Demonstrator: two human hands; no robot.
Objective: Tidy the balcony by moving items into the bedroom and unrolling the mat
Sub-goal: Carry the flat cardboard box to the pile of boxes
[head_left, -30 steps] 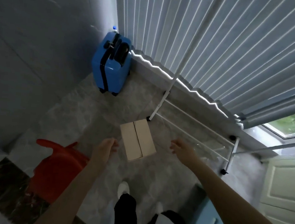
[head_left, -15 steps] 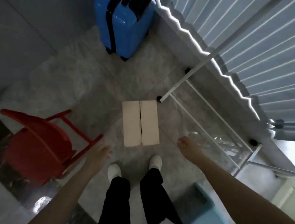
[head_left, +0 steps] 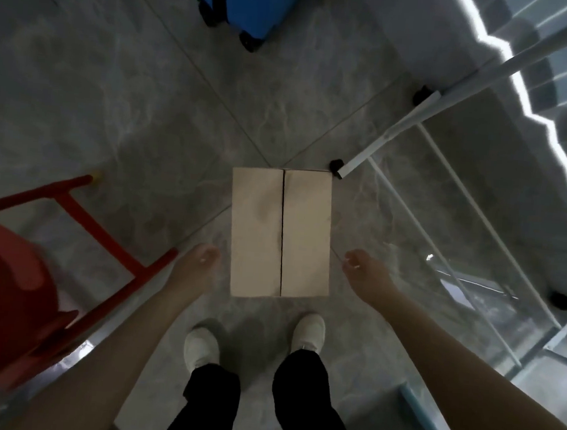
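A closed cardboard box (head_left: pixel 280 233) lies flat on the grey tiled floor just in front of my feet. My left hand (head_left: pixel 196 265) hangs beside the box's left edge, fingers loosely curled, holding nothing. On the other side my right hand (head_left: pixel 365 272) hovers by the box's right edge, also loosely curled and holding nothing. Neither hand touches the box. No mat is in view.
A red chair (head_left: pixel 16 278) stands at the left. A blue suitcase (head_left: pixel 244 1) on wheels stands at the top. A white drying rack (head_left: pixel 429 199) fills the right, its foot touching the box's far right corner. A light blue stool (head_left: pixel 428 426) sits at the lower right.
I have stepped up to the box and tipped my view downward. Both hands have dropped lower and now flank the box's near end.
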